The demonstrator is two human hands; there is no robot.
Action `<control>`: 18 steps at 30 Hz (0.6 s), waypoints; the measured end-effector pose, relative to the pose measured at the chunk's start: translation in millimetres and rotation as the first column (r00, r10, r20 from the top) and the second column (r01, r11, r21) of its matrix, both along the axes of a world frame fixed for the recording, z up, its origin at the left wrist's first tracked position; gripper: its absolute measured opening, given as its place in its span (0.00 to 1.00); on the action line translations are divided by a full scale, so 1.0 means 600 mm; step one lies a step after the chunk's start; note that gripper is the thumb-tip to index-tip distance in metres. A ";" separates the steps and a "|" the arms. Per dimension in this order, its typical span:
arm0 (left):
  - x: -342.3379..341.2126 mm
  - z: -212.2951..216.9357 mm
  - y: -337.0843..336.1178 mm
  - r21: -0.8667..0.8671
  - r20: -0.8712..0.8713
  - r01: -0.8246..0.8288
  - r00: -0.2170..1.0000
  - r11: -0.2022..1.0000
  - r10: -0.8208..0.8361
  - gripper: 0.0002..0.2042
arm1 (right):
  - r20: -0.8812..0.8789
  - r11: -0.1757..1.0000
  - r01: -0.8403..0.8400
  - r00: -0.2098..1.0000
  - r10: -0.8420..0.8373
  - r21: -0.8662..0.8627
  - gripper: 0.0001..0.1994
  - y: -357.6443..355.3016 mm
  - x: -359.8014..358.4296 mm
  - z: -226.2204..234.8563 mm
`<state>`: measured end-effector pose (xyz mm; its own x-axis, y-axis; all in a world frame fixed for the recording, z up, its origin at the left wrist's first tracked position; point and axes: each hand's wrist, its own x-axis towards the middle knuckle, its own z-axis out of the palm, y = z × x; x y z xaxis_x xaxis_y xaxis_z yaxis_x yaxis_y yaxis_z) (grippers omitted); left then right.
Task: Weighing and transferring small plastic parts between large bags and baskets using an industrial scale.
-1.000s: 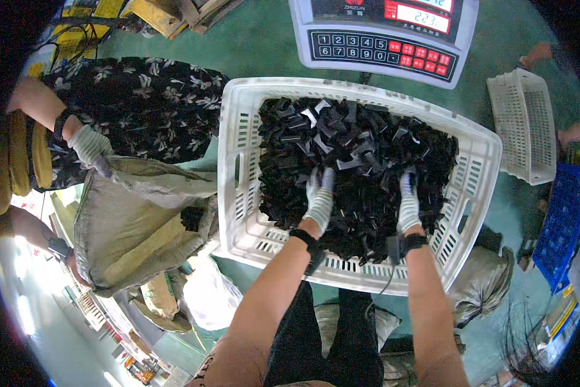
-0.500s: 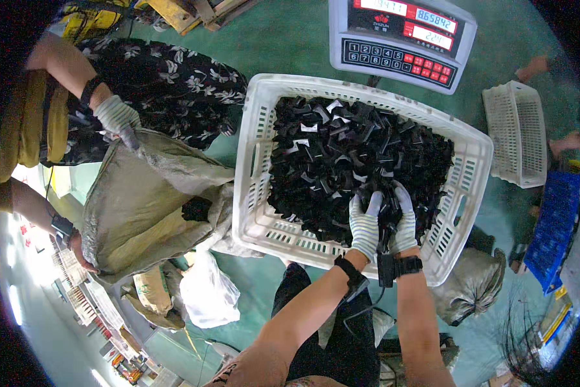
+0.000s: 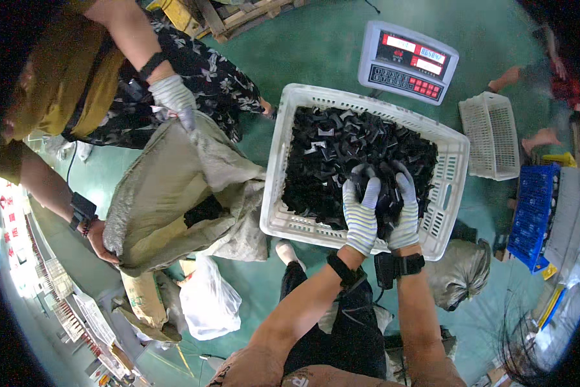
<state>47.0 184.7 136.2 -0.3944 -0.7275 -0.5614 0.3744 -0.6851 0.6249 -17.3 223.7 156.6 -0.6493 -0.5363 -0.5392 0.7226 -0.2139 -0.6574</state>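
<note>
A white plastic crate (image 3: 274,171) holds a heap of small black plastic parts (image 3: 332,151), a few with pale, shiny faces. Both my hands wear striped knit gloves and reach into the near right part of the heap. My left hand (image 3: 360,216) and my right hand (image 3: 405,219) curve inward, gathering a clump of black parts (image 3: 388,197) between them. Some fingertips are hidden among the pieces. Left of the crate, a co-worker's gloved hand (image 3: 176,100) and bare hand (image 3: 101,240) spread the mouth of a grey woven sack (image 3: 151,187), with black contents inside.
A digital scale display (image 3: 409,61) stands behind the crate. To its right are a white basket (image 3: 490,135) and a blue crate (image 3: 534,219). A tied sack (image 3: 459,274) sits near the crate's right corner; a white plastic bag (image 3: 209,300) lies at left on the green floor.
The whole view has shifted, so the crate and sack appear farther right and the scale lower. My hands stay in the heap around the black parts; the co-worker still holds the sack wide.
</note>
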 end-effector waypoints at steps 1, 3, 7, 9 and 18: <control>0.007 0.023 -0.014 -0.026 -0.061 -0.020 0.998 0.999 0.018 0.19 | -0.042 1.000 -0.005 0.999 0.004 -0.020 0.20 -0.016 0.010 0.030; 0.030 0.064 -0.044 -0.023 -0.157 -0.044 0.987 0.999 0.040 0.19 | -0.104 0.997 -0.023 0.994 0.015 -0.079 0.21 -0.042 0.032 0.068; 0.100 0.159 -0.104 -0.123 -0.256 -0.091 0.965 0.988 0.057 0.19 | -0.151 0.988 -0.069 0.987 0.047 -0.140 0.19 -0.115 0.100 0.161; 0.156 0.201 -0.139 -0.184 -0.203 -0.128 0.975 0.975 0.090 0.18 | -0.173 0.984 -0.101 0.982 0.075 -0.148 0.18 -0.153 0.155 0.206; 0.499 0.170 -0.327 -0.089 -0.227 -0.264 0.944 0.960 0.239 0.21 | 0.089 0.879 -0.374 0.906 0.415 -0.295 0.18 -0.377 0.489 0.111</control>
